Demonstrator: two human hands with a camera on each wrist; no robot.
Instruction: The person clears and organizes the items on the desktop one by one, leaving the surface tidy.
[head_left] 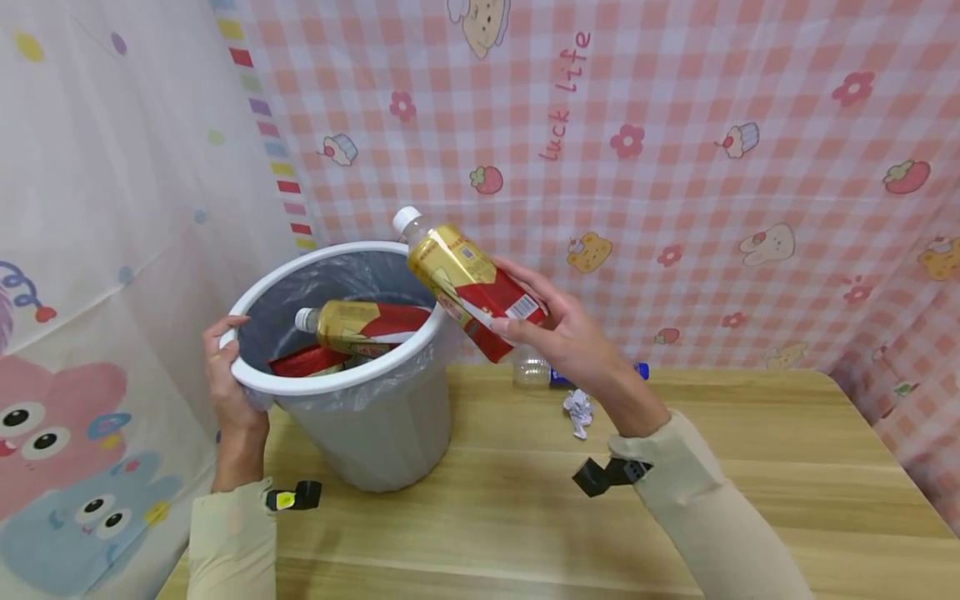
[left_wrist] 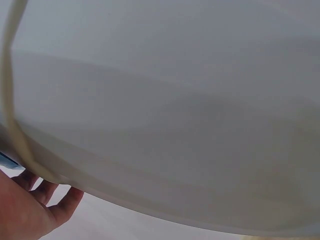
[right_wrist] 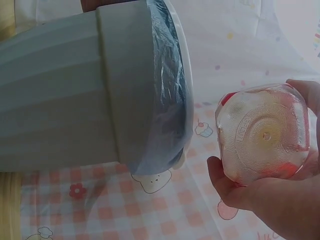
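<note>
My left hand [head_left: 234, 387] grips the white rim of a grey trash can [head_left: 382, 442], which tilts on the table with a clear plastic liner inside. In my right hand [head_left: 573, 337] I hold a plastic bottle [head_left: 465, 279] with a white cap and a gold and red label, its cap end close to the right side of the rim. The right wrist view shows the base of this bottle [right_wrist: 265, 135] between thumb and fingers. Inside the can lie a similar bottle [head_left: 367, 323] and a red item [head_left: 309, 362]. The left wrist view is mostly filled by the can's wall [left_wrist: 165, 125].
Behind my right hand a clear bottle [head_left: 531, 371] with a blue cap lies on its side near the table's back edge. A crumpled white paper [head_left: 578, 412] sits in front of it. Patterned cloth [head_left: 675, 183] hangs at the back, left and right of the wooden table [head_left: 510, 517].
</note>
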